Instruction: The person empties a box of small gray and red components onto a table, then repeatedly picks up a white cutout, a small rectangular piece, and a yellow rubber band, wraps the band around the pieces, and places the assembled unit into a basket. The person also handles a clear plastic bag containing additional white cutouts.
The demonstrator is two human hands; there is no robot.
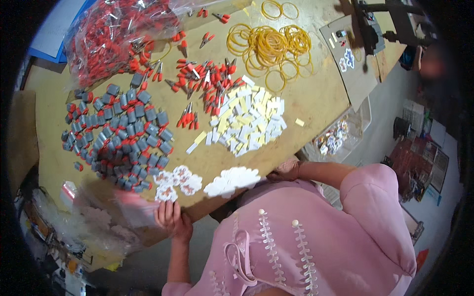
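My left hand (171, 218) grips the edge of a clear plastic bag (129, 209) that hangs over the near edge of the wooden table (316, 98). Just above it lie white flower-shaped cutouts (178, 181) and a bigger white stack of the same cutouts (232, 180). My right hand (286, 170) rests at the table's edge, right of that stack, with its fingers curled; what is inside them is hidden. A heap of small grey parts with red ends (118, 132) lies at the left. A pile of white and yellow strips (247, 121) sits in the middle.
Red-handled clips (203, 84) lie scattered behind the strips, and a clear bag full of them (116, 34) sits at the far left. Yellow rubber bands (271, 47) lie at the back. A clear tray of small pieces (336, 138) stands beyond the table's right edge, below a cardboard sheet (353, 74).
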